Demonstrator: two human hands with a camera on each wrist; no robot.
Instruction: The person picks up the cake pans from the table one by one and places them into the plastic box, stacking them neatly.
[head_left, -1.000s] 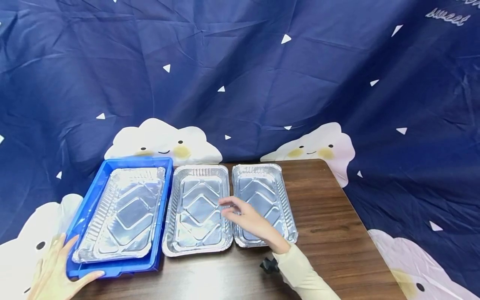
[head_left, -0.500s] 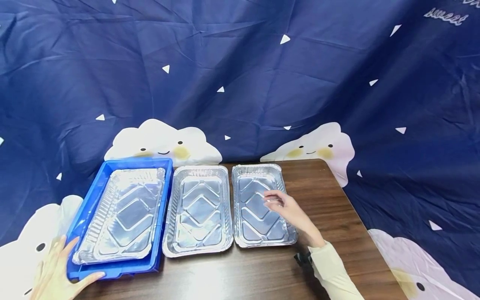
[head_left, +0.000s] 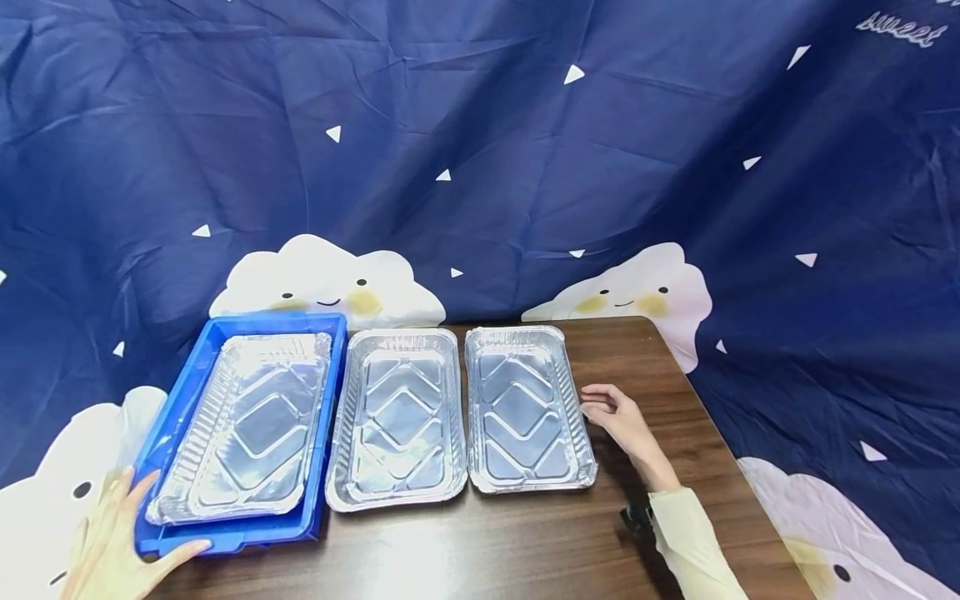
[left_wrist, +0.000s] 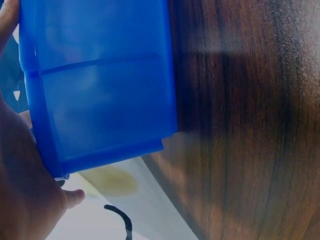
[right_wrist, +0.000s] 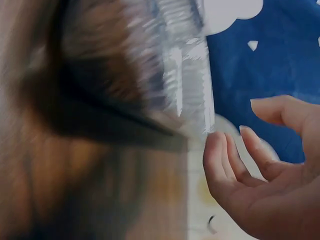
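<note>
At the left in the head view, a shallow blue plastic tray [head_left: 273, 529] holds a foil pan [head_left: 258, 425]. My left hand [head_left: 112, 537] rests at its near-left corner, fingers spread along the left side and thumb on the front edge. The left wrist view shows the blue tray's outer wall [left_wrist: 105, 100] close up, with the hand [left_wrist: 25, 185] against the rim. A second foil pan [head_left: 401, 417] stands beside it, and a third foil pan [head_left: 525, 408] to the right. Just right of that third pan is my right hand [head_left: 618, 417], its fingers loosely bent and holding nothing.
The brown wooden table [head_left: 450, 554] has its right edge slanting beyond my right hand. Behind it hangs a dark blue cloth [head_left: 480, 150] printed with clouds and white triangles. A small black object [head_left: 636, 518] shows at my right wrist.
My right hand has moved right, from between the middle and right foil pans, across the right pan, to its right side. My left hand, the blue tray and the pans stay put.
</note>
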